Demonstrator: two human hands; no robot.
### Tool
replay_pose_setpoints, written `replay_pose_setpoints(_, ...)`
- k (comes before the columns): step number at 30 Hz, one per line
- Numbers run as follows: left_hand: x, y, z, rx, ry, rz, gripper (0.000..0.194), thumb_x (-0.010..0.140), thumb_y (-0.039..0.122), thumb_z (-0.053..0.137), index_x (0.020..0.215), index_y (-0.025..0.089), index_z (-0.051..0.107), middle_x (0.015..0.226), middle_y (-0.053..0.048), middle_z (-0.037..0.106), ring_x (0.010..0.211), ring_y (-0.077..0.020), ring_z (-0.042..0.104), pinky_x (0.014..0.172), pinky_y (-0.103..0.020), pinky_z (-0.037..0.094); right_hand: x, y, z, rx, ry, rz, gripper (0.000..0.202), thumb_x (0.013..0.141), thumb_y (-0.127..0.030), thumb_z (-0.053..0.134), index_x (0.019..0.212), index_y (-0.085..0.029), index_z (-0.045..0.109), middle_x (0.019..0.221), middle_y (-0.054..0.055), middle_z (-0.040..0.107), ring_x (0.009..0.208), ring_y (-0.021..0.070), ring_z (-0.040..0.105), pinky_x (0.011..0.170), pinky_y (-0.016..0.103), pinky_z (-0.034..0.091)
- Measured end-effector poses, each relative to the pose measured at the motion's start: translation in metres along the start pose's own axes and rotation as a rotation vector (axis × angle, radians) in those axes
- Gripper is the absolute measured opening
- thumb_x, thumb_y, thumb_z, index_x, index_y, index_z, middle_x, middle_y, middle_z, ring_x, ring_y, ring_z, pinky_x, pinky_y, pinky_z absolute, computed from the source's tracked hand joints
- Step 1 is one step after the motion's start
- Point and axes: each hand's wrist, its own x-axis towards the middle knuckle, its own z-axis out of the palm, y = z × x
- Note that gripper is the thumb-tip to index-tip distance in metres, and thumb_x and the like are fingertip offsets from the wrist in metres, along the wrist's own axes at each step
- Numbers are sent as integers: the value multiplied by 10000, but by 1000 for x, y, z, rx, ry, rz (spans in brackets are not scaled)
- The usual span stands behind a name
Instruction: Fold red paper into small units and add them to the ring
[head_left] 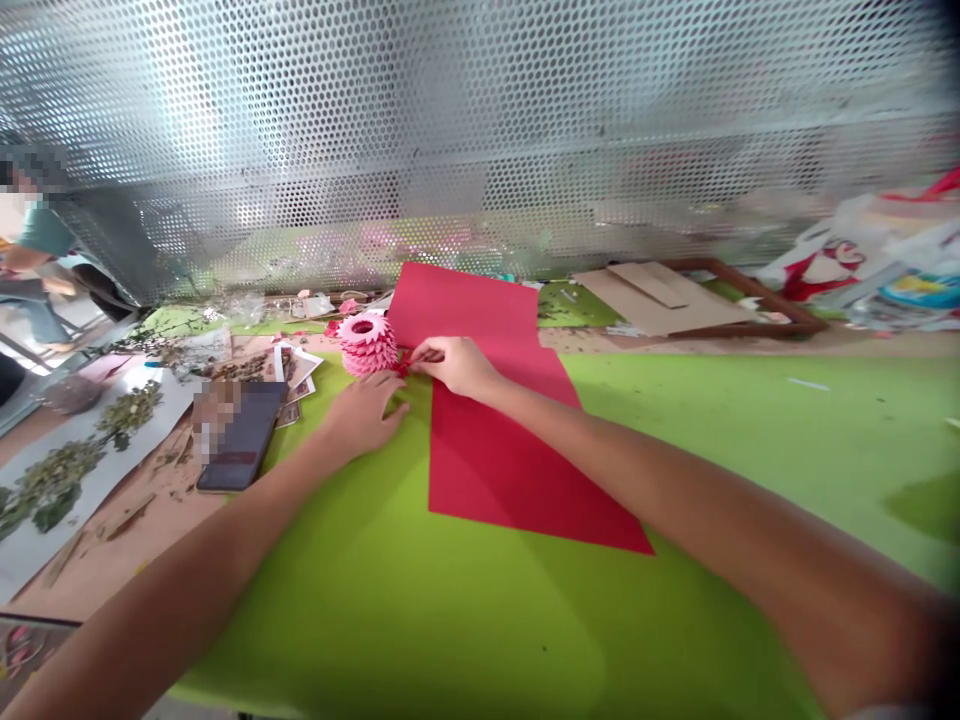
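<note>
A stack of pink petal-edged paper rings (367,345) stands on the green table surface (420,610). My left hand (365,412) rests just in front of the stack, fingers apart, its fingertips near the base. To the right of the rings, my right hand (456,366) pinches a small red piece (404,362) between thumb and fingers. Under my right forearm lies a large red paper sheet (510,460), and another red sheet (465,305) reaches back behind it.
A phone (244,440), small photos (298,368) and dried plants on white paper (75,470) lie left. Cardboard (660,300), a brown frame (787,310) and plastic bags (862,260) sit back right. Perforated metal (450,130) rises behind. A person (45,235) is far left.
</note>
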Motion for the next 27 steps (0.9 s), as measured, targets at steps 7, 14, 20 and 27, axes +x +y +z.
replay_pose_setpoints(7,-8,9,-6,30,1,113,226,941,276,499,985,170,693,1056,-79,701,1008,-261,633,898,-413,514,2,-11,-4,-187,31,3,74,825,-258,712,861,-195,730,864,48,768,806,188,706,727,273,513)
replay_pose_setpoints(14,-12,21,-10,-21,-7,201,330,986,393,458,1046,164,687,1082,-97,698,1044,-258,622,933,-417,486,-20,-28,-39,-366,72,-14,208,907,-318,575,947,-189,733,953,69,761,867,224,695,805,334,514)
replay_pose_setpoints(20,-29,52,-3,-147,-173,385,950,806,776,505,1492,135,357,1513,-170,444,1364,-347,434,1139,-535,301,-120,-34,-88,-599,-202,122,562,909,-532,537,1389,-238,556,1431,104,551,1292,339,538,1077,547,431)
replay_pose_setpoints(27,-42,72,8,70,-180,635,643,974,605,365,1396,141,505,1370,-183,591,1215,-320,588,1033,-453,423,-250,-73,-87,-600,-185,146,598,900,-526,550,1469,-372,447,1510,36,451,1388,317,435,1126,559,408)
